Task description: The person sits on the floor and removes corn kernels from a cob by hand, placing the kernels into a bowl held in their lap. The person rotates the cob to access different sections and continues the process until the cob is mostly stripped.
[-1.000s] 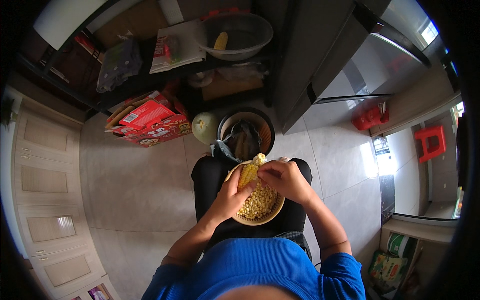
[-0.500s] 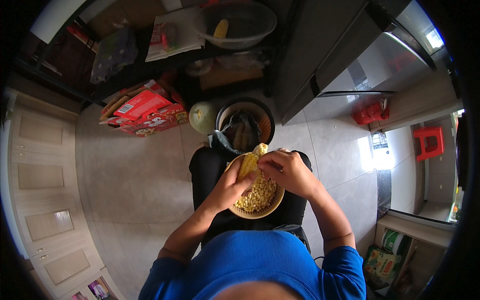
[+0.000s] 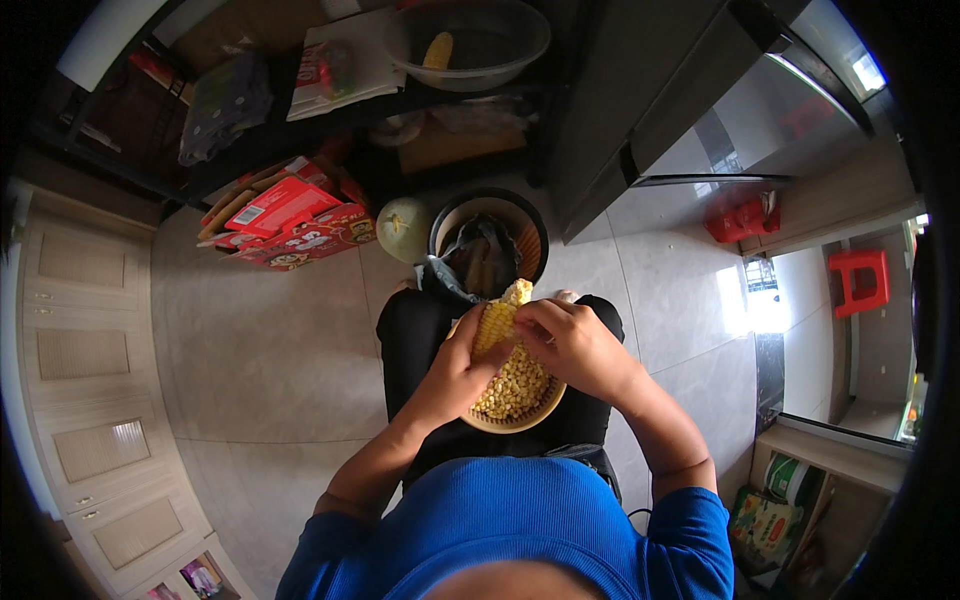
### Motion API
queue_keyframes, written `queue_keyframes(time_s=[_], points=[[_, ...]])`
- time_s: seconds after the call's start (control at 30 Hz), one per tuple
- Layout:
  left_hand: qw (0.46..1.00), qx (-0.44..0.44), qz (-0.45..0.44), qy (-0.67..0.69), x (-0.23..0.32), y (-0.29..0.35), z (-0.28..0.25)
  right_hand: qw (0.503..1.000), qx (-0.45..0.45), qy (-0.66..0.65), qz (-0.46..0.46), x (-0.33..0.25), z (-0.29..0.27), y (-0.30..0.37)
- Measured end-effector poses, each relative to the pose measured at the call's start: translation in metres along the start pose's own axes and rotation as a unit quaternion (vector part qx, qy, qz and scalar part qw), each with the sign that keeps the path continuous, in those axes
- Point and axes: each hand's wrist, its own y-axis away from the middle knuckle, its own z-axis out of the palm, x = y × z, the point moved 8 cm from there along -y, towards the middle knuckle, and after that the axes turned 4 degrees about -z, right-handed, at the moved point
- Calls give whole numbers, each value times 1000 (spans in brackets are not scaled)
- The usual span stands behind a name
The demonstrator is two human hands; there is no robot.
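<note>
My left hand [image 3: 455, 368] is closed around a yellow ear of corn [image 3: 496, 325], which tilts up and away over a bowl in my lap. The ear's far tip looks stripped and pale. My right hand [image 3: 578, 348] presses its curled fingers against the ear's right side; whether loose kernels lie in them is hidden. Beneath both hands, the tan bowl [image 3: 548, 408] holds a heap of loose corn kernels [image 3: 512, 388].
Just beyond my knees stands a bin [image 3: 540, 225] with a dark bag inside. Beside it are a pale green round melon [image 3: 404, 228] and a red carton [image 3: 300, 215]. A clear basin [image 3: 500, 60] with another ear sits on the shelf. Right, a red stool [image 3: 858, 283].
The right hand has shifted slightly down along the ear, its fingers still against it. The left hand keeps its hold, and the view has moved a little.
</note>
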Motion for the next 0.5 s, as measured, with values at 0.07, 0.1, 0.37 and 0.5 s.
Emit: queue_keyframes(time_s=[0.07, 0.1, 0.37, 0.5], points=[[990, -37, -48, 125, -3, -1, 2, 999, 10, -38, 5, 3, -2, 2], [987, -32, -46, 152, -3, 0, 3, 998, 15, -57, 7, 6, -4, 3], [900, -72, -121, 412, -12, 9, 6, 929, 32, -311, 199, 46, 22, 36], [920, -84, -126, 360, -16, 9, 7, 973, -73, -161, 146, 70, 66, 63]])
